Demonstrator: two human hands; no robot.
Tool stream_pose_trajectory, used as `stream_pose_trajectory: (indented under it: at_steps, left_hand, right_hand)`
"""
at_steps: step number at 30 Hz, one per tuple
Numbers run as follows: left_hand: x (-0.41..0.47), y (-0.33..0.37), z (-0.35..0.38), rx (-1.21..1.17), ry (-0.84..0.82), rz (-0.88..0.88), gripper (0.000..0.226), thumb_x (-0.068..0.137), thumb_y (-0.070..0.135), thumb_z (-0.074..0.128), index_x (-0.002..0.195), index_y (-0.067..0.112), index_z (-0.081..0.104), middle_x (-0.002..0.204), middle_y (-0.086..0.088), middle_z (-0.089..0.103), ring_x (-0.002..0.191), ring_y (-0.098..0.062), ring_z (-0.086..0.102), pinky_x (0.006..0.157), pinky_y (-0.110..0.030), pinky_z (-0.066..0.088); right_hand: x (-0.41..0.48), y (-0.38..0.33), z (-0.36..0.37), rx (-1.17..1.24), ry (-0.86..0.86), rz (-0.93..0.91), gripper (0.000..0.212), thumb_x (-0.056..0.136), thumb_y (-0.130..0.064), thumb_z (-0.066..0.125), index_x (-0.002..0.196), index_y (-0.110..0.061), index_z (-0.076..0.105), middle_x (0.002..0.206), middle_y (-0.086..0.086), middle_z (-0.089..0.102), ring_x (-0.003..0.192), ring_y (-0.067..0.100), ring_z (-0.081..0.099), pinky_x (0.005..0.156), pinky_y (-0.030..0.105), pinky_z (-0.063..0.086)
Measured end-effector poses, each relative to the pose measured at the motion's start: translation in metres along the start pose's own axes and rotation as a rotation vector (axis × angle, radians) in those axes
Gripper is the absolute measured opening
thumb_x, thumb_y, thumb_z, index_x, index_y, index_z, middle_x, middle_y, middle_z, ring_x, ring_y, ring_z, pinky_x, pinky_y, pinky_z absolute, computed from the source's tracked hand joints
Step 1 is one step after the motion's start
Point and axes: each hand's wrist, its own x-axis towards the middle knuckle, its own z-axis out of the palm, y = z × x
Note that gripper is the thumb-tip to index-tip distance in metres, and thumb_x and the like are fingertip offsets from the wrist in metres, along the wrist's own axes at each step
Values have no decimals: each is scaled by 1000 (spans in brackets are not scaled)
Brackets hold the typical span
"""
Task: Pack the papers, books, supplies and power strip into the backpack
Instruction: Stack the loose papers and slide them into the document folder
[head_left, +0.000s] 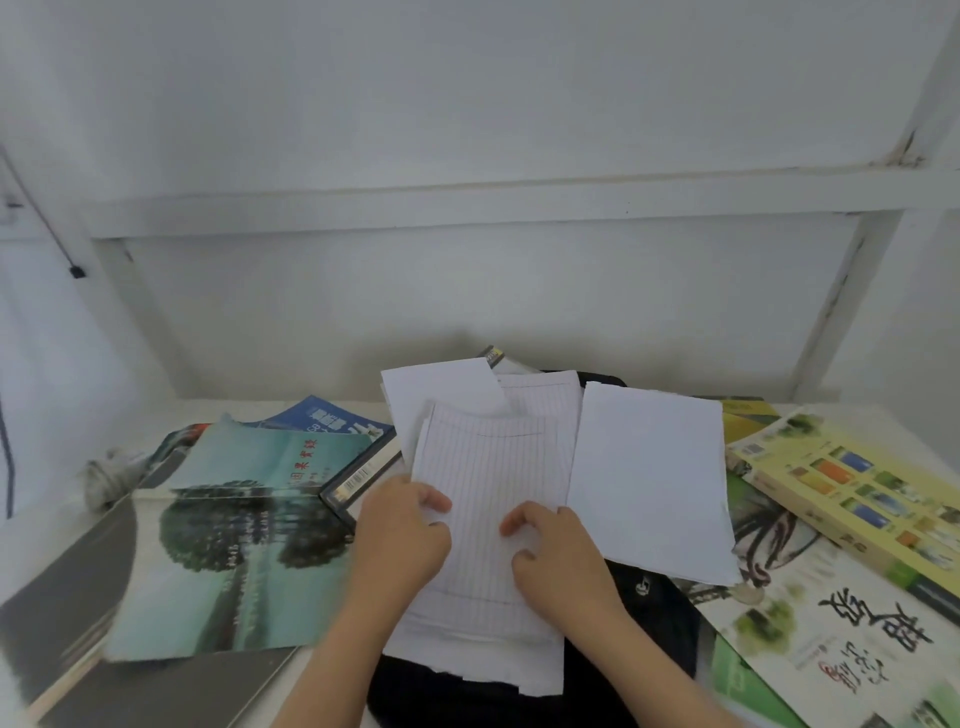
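Nearest the lens: two bare hands reaching in from the bottom edge, the left hand (400, 530) and the right hand (561, 551), close together but not touching. Both on a stack of loose lined white paper sheets (483, 467). Left thumb on top at the stack's left edge, fingers tucked out of sight below, apparently pinching. Right fingers bent, tips on the top sheet; pinching or only pressing, impossible to tell.

Under the sheets, a soft black fabric backpack (654, 623) lying flat on the white table (47, 525), opening not visible. Just right of the stack, a separate blank white sheet (649, 478), partly over the backpack. No power strip in sight.

Likely handling: very light, limp, slippery one against another (edges uneven and fanned). Best squared up first, then gripped along two opposite edges, or lifted with a flat palm beneath, to avoid creasing or spilling.

Room for moving: tight at the sides.
- Left, just beside the stack, a teal paperback book with a tree on its cover (234, 545), partly over a blue book (332, 421).
- Right, a white magazine with black calligraphy (831, 649) and a yellow-green book with small picture squares (857, 493).
- Behind, a white wall (467, 286) close by.

Open space mostly upward.
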Motion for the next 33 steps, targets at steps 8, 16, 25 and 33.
stream_pose_trajectory:
  at_steps: [8,16,25,33]
  left_hand:
    - [5,0,-9,-244,-5,-115,21,80,3,56,90,21,62,88,0,56,72,-7,50,56,-18,35]
    - [-1,9,-4,-502,88,-81,29,81,-7,58,80,22,65,88,2,59,67,-9,52,51,-13,43]
    - [22,17,-25,-756,214,-58,37,85,-7,55,89,29,62,98,0,60,86,-11,55,69,-18,48]
    - [50,17,-12,-519,21,-225,51,81,-10,47,129,6,49,118,-10,46,101,-18,46,81,-25,38]
  right_hand:
    - [2,2,1,-19,16,10,28,87,-5,43,96,-31,51,118,1,39,65,4,50,50,12,41]
    - [-1,7,-4,185,43,-5,24,86,-7,49,88,-30,55,107,-2,43,76,4,51,52,9,43]
    - [25,-2,-30,494,227,-100,34,82,7,51,82,-22,68,96,-10,63,71,-5,51,65,3,38]
    - [90,-5,-32,88,203,-55,40,79,10,39,95,-14,66,97,-5,55,81,9,48,55,5,36]
